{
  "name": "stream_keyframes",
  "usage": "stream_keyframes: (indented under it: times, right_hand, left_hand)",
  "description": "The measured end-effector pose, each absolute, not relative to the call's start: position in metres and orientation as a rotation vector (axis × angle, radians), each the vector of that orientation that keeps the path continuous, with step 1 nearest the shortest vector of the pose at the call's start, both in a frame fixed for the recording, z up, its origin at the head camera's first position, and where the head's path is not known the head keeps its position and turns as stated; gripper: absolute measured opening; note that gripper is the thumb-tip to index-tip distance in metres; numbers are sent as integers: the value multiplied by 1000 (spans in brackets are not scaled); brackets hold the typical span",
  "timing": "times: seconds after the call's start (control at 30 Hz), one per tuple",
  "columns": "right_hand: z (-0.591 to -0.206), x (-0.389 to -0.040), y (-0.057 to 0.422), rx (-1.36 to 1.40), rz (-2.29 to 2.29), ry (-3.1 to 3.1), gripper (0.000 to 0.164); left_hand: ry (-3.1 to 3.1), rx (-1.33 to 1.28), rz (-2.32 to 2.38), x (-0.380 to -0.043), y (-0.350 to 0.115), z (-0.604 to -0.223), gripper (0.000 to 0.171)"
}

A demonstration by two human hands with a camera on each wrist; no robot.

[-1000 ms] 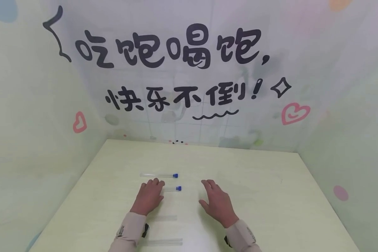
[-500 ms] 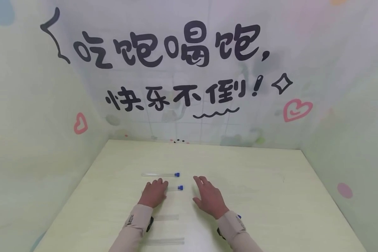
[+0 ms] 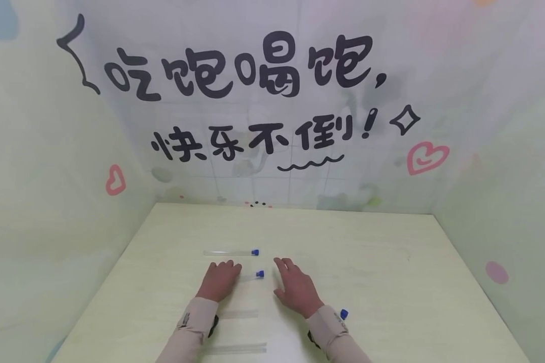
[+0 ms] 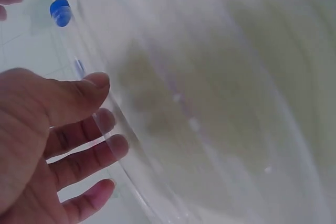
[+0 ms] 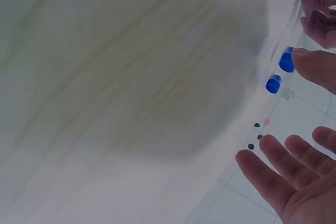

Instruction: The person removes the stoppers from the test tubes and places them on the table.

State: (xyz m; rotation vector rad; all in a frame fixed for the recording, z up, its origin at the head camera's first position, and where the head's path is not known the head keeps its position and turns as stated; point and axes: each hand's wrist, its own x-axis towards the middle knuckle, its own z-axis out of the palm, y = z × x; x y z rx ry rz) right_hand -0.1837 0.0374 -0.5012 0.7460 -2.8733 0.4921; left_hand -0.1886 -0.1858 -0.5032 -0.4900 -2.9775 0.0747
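My left hand (image 3: pixel 219 281) pinches a clear test tube (image 3: pixel 250 278) between thumb and fingers, over the left half of the table. The tube's blue cap (image 3: pixel 260 274) points right, toward my right hand. In the left wrist view the tube runs past the thumb, with its cap (image 4: pixel 61 12) at the upper left. Facing that cap, a short gap away, is my right hand (image 3: pixel 298 288), fingers extended and thumb apart, holding nothing. Behind the held tube lies another test tube (image 3: pixel 229 253), also with a blue cap (image 3: pixel 255 252).
Two clear tubes without caps, a farther one (image 3: pixel 239 314) and a nearer one (image 3: pixel 238 348), lie by the left forearm. A loose blue cap (image 3: pixel 343 314) sits beside the right sleeve (image 3: pixel 328 322). A printed curtain (image 3: pixel 290 191) stands behind the table (image 3: pixel 381 262).
My right hand has moved left, closer to the capped end of the held tube. The loose blue cap has come into view from behind the right sleeve. The left hand has shifted slightly right.
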Motion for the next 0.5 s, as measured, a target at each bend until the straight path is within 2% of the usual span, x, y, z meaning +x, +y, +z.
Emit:
stream_keyframes:
  times: [0.27,0.5]
  right_hand:
    - [-501,-187,38,693,480,-2870,79]
    - [-500,-187,38,689,495,-2841,72]
  left_hand:
    - [-2915,-506,65,-185,-173,-491,13]
    - [-2869,-549,114,-180,-159,-483,17]
